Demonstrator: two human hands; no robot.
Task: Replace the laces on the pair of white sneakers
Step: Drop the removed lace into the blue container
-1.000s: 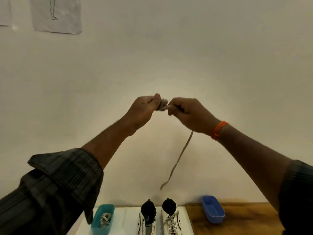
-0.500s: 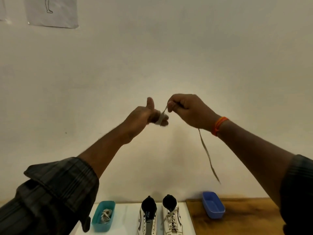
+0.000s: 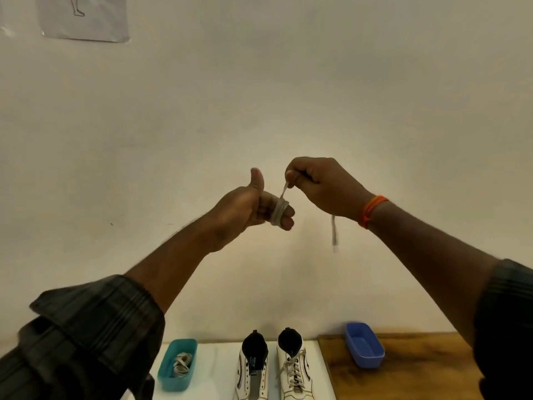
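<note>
I hold both hands up in front of the wall. A grey-white shoelace (image 3: 279, 209) is wound in several turns around the extended fingers of my left hand (image 3: 251, 204), whose thumb points up. My right hand (image 3: 320, 184) pinches the lace just above the coil, and the short free end (image 3: 334, 233) hangs down below that hand. Far below, two white sneakers stand side by side on a white mat: the left sneaker (image 3: 252, 370) has no lace, the right sneaker (image 3: 294, 368) is laced.
A teal tray (image 3: 165, 370) left of the shoes holds a bundle of white laces. A blue tray (image 3: 364, 348) sits on the wooden tabletop (image 3: 409, 368) to the right. The white mat (image 3: 213, 368) lies under the shoes. A paper sheet (image 3: 83, 18) hangs on the wall.
My left thumb has lifted off the coil and points up. More lace is wound on the left fingers, so the dangling tail under my right hand has grown much shorter.
</note>
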